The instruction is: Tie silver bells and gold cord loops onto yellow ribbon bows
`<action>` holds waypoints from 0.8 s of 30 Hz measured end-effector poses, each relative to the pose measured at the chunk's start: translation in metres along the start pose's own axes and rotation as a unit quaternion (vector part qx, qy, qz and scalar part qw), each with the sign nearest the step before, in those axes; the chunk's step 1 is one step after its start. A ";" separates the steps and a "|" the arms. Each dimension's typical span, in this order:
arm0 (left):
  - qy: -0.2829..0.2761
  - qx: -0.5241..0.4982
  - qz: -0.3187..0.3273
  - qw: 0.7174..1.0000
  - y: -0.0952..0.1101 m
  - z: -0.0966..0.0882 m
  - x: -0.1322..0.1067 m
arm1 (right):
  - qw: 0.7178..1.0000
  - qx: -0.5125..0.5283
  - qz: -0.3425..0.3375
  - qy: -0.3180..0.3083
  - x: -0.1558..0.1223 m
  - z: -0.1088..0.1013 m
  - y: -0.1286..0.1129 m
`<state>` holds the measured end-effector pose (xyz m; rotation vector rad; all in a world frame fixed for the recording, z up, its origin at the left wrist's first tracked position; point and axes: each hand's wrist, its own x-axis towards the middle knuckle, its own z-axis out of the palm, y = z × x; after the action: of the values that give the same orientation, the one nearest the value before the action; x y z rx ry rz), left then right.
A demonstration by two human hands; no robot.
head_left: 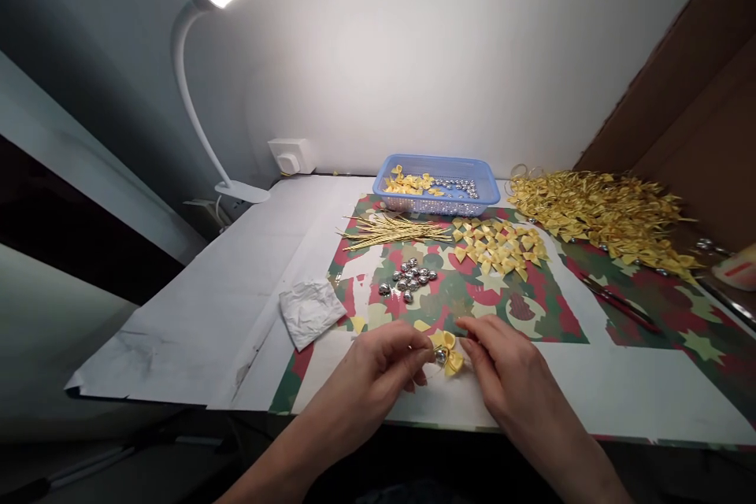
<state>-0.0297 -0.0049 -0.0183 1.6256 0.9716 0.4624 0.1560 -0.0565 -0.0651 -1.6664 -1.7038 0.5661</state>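
Between my two hands, low in the head view, is a yellow ribbon bow (452, 362) with a silver jingle bell (440, 355) against it. My left hand (393, 362) pinches at the bell's side of the bow, thumb and fingertips together. My right hand (499, 354) is at the bow's right edge, its thumb and forefinger slightly apart; whether it touches the ribbon I cannot make out. Just beyond my hands lies a loose group of silver bells (410, 279). Past them are gold twist ties (393, 231) and a spread of yellow bows (499, 244).
A blue basket (437, 209) with bows and bells stands by the wall. At right are a large heap of yellow bows (596, 216) and scissors (620, 303). A crumpled white paper (310, 311) lies left. A lit desk lamp (189, 87) rises at the back left.
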 end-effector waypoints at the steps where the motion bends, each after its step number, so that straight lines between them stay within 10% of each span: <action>1: -0.006 -0.006 -0.003 1.000 0.001 0.000 0.000 | 1.000 -0.012 -0.001 -0.014 0.003 0.000 -0.002; 13: -0.023 -0.052 0.022 0.998 -0.001 -0.016 -0.012 | 0.998 0.007 -0.023 -0.059 0.011 -0.007 -0.011; 24: -0.113 0.077 0.067 0.988 0.027 -0.019 -0.016 | 0.960 -0.088 -0.232 -0.133 0.014 -0.036 -0.040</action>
<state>-0.0434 -0.0072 0.0156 1.8458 0.7445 0.2905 0.1552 -0.0512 -0.0101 -1.2733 -2.3096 0.4332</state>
